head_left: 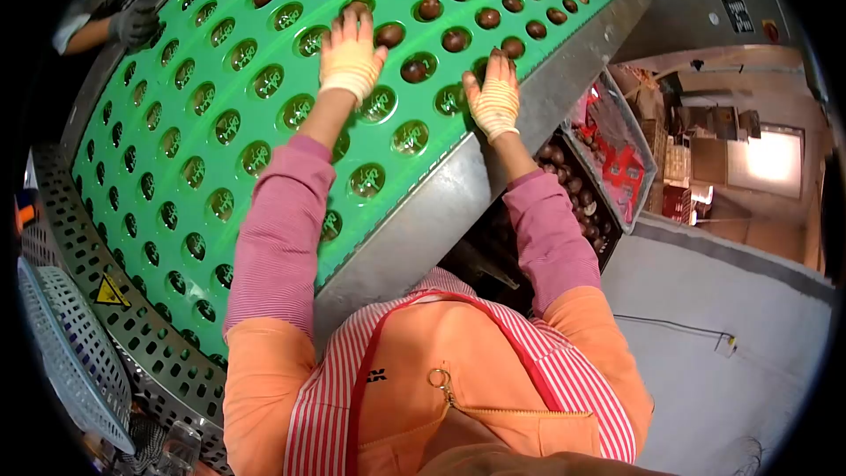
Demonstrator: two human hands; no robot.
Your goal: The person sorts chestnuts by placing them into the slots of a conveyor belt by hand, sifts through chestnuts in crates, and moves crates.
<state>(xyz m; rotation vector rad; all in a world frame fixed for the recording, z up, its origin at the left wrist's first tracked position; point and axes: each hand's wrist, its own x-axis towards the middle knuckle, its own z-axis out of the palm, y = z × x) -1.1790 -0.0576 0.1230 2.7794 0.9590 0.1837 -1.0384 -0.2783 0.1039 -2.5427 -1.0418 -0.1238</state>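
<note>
A green belt (291, 137) with rows of round cups runs under both hands. Brown round fruits sit in many cups toward the top and right; the lower left cups hold none. My left hand (352, 53), in a pale wrap with bare fingertips, lies on the belt with its fingers stretched, just left of a brown fruit (389, 34). My right hand (495, 99), wrapped the same way, rests at the belt's near edge, fingers spread, thumb apart. A brown fruit (513, 47) is just beyond its fingertips. Whatever lies under the fingers is hidden.
Another person's gloved hand (134, 26) is at the belt's far left edge, and a second dark glove shows at the top. A metal rail (423, 220) borders the belt. Below right are a crate of brown fruits (577, 189) and a bin with red material (617, 159). Blue baskets (75, 344) stand lower left.
</note>
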